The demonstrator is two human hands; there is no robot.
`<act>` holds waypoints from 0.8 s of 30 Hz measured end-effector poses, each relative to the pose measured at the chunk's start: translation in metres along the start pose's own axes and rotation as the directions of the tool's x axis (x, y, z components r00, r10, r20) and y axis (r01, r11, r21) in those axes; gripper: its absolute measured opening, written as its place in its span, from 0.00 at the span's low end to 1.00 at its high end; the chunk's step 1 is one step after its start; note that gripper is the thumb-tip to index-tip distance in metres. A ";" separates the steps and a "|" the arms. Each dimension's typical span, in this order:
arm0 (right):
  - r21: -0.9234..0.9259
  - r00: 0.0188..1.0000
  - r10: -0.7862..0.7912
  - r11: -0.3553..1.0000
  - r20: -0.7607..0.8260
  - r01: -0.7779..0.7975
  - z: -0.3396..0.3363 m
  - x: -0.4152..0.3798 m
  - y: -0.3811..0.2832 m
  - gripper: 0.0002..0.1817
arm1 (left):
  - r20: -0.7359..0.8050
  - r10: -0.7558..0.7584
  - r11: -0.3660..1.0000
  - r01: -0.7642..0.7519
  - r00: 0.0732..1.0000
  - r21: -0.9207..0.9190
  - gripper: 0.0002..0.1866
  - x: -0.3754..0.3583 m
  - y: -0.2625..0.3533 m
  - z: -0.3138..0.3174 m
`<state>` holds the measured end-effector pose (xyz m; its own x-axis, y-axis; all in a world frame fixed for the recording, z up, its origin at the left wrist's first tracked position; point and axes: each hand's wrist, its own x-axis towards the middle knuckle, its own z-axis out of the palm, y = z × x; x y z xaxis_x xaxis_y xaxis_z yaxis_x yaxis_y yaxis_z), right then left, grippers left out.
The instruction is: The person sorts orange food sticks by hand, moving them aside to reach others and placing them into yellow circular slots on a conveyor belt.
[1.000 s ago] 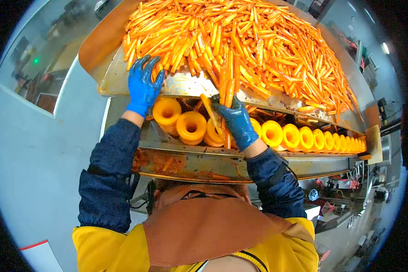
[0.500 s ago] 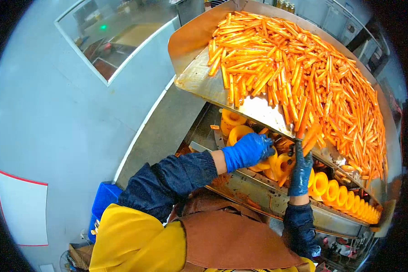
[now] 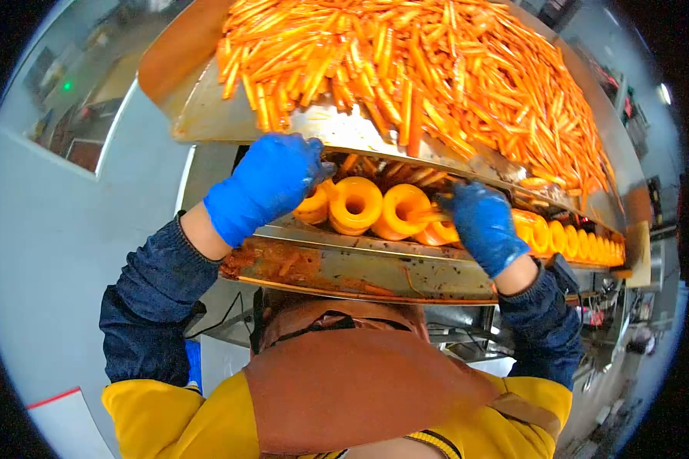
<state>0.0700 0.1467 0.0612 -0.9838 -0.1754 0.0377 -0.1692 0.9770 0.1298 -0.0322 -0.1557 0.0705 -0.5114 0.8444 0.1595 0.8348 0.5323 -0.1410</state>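
Note:
My left hand (image 3: pixel 272 182), in a blue glove, is closed over the left end of the row of funnel-shaped yellow cups. Its fingertips are by a yellow cup (image 3: pixel 312 206); what they hold, if anything, is hidden. My right hand (image 3: pixel 484 228), in a stained blue glove, grips a few orange food sticks (image 3: pixel 430 216). Their ends point left, at the mouth of another yellow cup (image 3: pixel 403 211). Between the hands another open cup (image 3: pixel 356 205) shows its dark hole. Behind the cups, a heap of oily orange sticks (image 3: pixel 436 69) lies on a metal tray (image 3: pixel 195 115).
More yellow cups (image 3: pixel 570 241) run in a line to the right. A sauce-smeared metal ledge (image 3: pixel 337 271) lies in front of them, close to my brown apron (image 3: pixel 360 382). The tray's raised metal side (image 3: pixel 168 61) stands at the left.
My view has turned and shifted right. My hands are farther apart, the left at the row's left end. The sticks in my right hand now point left instead of up.

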 end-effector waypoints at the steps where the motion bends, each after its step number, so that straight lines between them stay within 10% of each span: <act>1: 0.020 0.998 -0.002 1.000 0.058 0.001 -0.004 0.000 -0.011 0.13 | -0.006 0.015 1.000 -0.015 1.000 -0.006 0.12 0.010 0.010 0.005; 3: 0.005 0.938 -0.347 0.938 0.024 0.347 0.022 0.004 -0.008 0.10 | 0.002 -0.028 0.991 0.028 1.000 -0.127 0.13 0.028 0.029 0.016; 7: 0.111 0.918 -0.393 0.912 -0.046 0.395 0.011 0.011 -0.018 0.09 | 0.002 0.059 0.990 -0.058 0.998 -0.129 0.17 0.036 0.034 0.014; 11: 0.268 0.953 -0.175 0.933 -0.246 0.240 0.005 0.016 -0.010 0.14 | -0.045 0.141 0.873 -0.145 0.989 -0.465 0.23 0.025 0.007 0.026; 15: 0.844 0.868 0.351 0.520 -0.352 0.132 -0.009 0.027 -0.033 0.10 | 0.321 0.106 0.944 0.007 0.941 -0.331 0.25 0.038 0.029 0.034; 17: 0.945 0.774 0.547 0.248 -0.320 0.215 -0.007 0.033 -0.047 0.10 | -0.188 0.093 0.755 -0.193 0.978 -0.627 0.24 0.035 0.042 0.037; 21: 0.860 0.703 0.681 -0.216 -0.206 0.461 0.011 0.059 -0.085 0.11 | -0.212 -0.258 0.670 0.016 0.943 -0.742 0.18 0.034 -0.002 0.028; 24: 0.938 0.793 0.550 -0.046 -0.262 0.342 0.056 0.069 -0.102 0.12 | -0.273 -0.391 0.747 0.130 0.879 -0.651 0.15 0.024 -0.037 0.029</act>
<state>0.0166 0.0415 -0.0048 -0.8575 0.3664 0.3611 -0.3849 0.0087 -0.9229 -0.0809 -0.1531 0.0507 -0.7200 0.5179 0.4619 0.6904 0.4678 0.5518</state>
